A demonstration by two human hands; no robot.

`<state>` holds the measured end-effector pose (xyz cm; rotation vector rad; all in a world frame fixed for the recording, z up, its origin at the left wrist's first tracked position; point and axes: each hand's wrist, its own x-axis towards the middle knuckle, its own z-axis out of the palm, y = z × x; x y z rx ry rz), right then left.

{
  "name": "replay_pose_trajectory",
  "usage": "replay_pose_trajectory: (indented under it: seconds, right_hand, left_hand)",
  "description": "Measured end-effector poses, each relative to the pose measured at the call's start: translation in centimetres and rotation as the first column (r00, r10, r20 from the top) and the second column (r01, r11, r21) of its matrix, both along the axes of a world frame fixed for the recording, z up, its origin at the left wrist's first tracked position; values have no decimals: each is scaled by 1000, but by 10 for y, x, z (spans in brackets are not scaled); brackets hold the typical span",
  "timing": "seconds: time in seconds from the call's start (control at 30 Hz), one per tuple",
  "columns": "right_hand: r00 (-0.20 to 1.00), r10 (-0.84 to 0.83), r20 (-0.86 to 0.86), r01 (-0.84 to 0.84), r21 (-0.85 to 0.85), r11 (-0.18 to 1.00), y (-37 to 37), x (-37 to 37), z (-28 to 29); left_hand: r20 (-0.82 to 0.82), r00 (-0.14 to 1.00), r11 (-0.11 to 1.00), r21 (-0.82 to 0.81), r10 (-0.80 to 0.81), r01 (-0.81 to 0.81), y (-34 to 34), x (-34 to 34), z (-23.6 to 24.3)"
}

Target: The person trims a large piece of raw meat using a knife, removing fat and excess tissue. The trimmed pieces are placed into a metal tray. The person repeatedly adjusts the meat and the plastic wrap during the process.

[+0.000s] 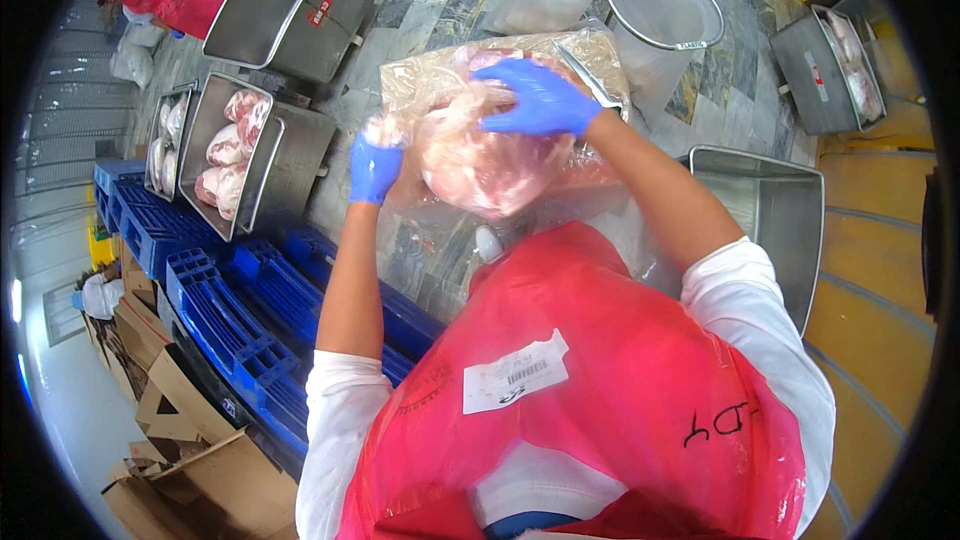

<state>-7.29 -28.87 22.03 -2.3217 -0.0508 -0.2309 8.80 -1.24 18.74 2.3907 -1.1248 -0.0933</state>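
A large pale pink piece of meat [490, 162], looking like a pork leg, is in front of me over clear plastic. My left hand [376, 168], in a blue glove, is closed around its narrow pale end at the left. My right hand [540, 98], gloved too, lies on top of the meat with its fingers stretched out and apart. A knife [580, 70] rests on the far right part of the plastic-covered brown surface [400, 75], just beyond my right hand. The meat's underside is hidden.
Metal tubs stand at left, one [290, 165] holding meat, another [340, 20] behind it. Blue pallets [235, 325] and cardboard [225, 490] lie at near left. Hoops with clear bags [655, 55] stand far right, a metal tub [770, 205] right. A co-worker [180, 0] is far left.
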Motion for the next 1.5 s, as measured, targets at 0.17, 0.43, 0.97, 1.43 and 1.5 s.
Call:
replay_pose_trajectory:
  seconds: [0.17,0.43,0.97,1.43,1.5]
  right_hand:
    - [960,-279,33,281,-133,950,-34,-86,-85]
    - [872,-488,32,488,-9,873,-98,-65,-108]
    - [984,-145,-105,129,-146,981,-70,-142,-67]
    - [931,-147,-334,94,-171,981,9,22,-20]
    - [924,-155,-350,59,-271,961,29,46,-39]
  left_hand:
    - [290,914,958,44,-282,282,-10,-19,-17]
    - [-72,992,942,-314,104,-122,-28,2,-17]
    - [-67,972,942,239,-227,237,-28,-77,20]
    - [-8,981,971,143,-193,193,-22,-87,19]
    - [27,984,980,102,-175,171,-17,-90,10]
